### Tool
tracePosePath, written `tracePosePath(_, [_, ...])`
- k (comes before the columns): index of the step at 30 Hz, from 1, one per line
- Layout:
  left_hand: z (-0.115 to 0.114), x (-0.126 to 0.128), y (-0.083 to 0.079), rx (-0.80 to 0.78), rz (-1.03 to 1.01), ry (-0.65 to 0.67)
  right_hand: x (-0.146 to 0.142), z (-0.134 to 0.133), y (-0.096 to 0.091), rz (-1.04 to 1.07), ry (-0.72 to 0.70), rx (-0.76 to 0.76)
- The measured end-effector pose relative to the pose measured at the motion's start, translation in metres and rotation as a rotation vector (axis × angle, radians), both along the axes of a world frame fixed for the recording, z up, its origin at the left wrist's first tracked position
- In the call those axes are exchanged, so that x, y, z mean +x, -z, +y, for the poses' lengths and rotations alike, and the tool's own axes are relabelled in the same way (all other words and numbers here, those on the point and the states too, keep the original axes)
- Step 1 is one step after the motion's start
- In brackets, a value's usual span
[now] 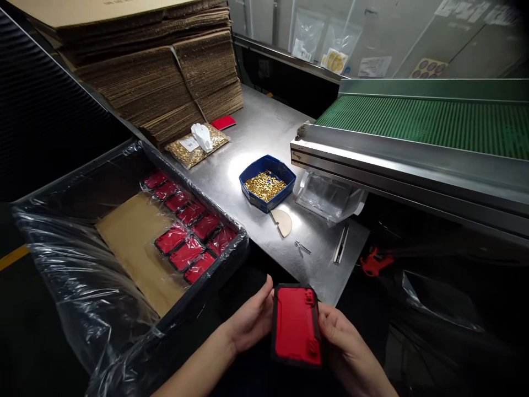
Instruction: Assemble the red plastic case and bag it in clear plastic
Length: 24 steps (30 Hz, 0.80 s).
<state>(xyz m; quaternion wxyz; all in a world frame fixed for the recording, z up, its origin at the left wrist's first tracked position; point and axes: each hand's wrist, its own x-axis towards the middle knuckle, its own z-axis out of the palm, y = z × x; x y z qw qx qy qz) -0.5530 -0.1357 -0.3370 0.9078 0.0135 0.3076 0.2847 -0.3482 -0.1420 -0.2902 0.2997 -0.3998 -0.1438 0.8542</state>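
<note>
Hands grip a red case off the bench's near edge: left hand curls along its left side, right hand its right.

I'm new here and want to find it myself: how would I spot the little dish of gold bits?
Start at the steel table, between the cardboard stack and the green conveyor. Near the table's middle, just left of the conveyor's end, sits a blue tray of loose gold pieces. Unlike the clear bag of gold pieces by the cardboard, it is open and blue-walled.
</note>
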Motion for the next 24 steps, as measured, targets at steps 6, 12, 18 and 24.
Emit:
tracePosePath(6, [-0.008, 0.015, -0.008, 0.026, -0.237, -0.246, -0.024, -0.009, 0.013, 0.077, 0.032, -0.068])
tracePosePath(12, [-0.013, -0.002, 0.005, -0.036, -0.192, -0.389, -0.021, -0.002, 0.034, -0.385, -0.342, 0.21])
tracePosePath(18, [-0.028, -0.031, 0.009, -0.144, -0.068, -0.444, -0.031, 0.092, 0.027, -1.211, -0.381, 0.638])
tracePosePath(24, [-0.045, -0.033, -0.005, -0.231, -0.047, -0.432, -0.096, 0.188, 0.048, -1.48, -0.405, 0.715])
